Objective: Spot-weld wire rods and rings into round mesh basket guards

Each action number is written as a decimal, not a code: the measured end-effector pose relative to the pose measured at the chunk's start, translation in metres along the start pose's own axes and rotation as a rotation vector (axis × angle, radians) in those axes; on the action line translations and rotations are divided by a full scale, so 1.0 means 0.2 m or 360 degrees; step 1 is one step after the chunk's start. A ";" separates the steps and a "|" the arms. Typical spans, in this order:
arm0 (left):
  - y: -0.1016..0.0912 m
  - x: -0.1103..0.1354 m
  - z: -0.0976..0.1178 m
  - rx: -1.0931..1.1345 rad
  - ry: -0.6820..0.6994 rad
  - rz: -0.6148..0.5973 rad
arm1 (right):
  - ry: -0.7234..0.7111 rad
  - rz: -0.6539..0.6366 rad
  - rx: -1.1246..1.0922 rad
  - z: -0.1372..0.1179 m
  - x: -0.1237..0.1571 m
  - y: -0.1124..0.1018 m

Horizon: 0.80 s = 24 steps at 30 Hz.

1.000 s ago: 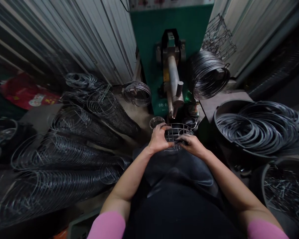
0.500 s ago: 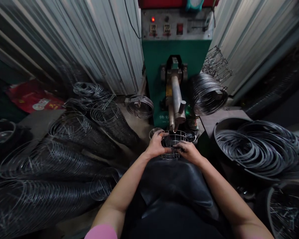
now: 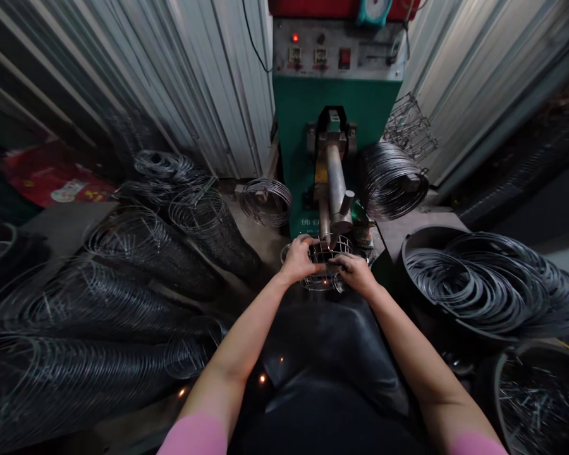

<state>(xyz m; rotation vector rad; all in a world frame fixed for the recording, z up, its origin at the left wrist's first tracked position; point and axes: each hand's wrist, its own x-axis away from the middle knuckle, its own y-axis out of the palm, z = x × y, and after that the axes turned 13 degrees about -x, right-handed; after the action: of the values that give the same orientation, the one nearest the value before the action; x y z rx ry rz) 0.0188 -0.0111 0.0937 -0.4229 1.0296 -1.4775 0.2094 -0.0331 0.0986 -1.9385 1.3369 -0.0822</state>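
Note:
A small round wire basket (image 3: 323, 264) is held in front of me, right under the tip of the welding arm (image 3: 336, 189) of a green machine (image 3: 334, 107). My left hand (image 3: 298, 259) grips its left rim with curled fingers. On the basket's right side my right hand (image 3: 357, 273) is closed on the wire. A few orange sparks (image 3: 262, 378) glow on my dark apron below.
Long stacks of wire frames (image 3: 123, 291) lie on the left. A black tub of wire rings (image 3: 483, 284) stands on the right, with a tub of short wire pieces (image 3: 540, 398) below it. A wire coil (image 3: 391, 177) hangs beside the machine. Corrugated metal walls close both sides.
My hands have lifted the basket up and forward under the welding arm's tip. Sparks now show on the apron. The view tilted upward, revealing the machine's control panel.

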 end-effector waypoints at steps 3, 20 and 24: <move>0.00 -0.03 0.00 0.0007 -0.0028 -0.0031 | 0.0027 0.0065 0.0001 0.01 -0.01 0.01; 0.01 -0.20 -0.03 0.0135 -0.0132 -0.0099 | 0.0265 0.0375 0.0160 0.06 -0.06 -0.06; 0.03 -0.21 -0.03 0.0221 -0.0153 -0.0085 | 0.0323 0.0479 0.0060 0.04 -0.06 -0.06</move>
<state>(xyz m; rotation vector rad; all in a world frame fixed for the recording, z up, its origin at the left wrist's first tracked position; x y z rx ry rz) 0.0260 0.0303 0.0980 -0.4204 0.8398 -1.5507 0.2162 -0.0165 0.1051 -1.7120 1.7351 -0.1585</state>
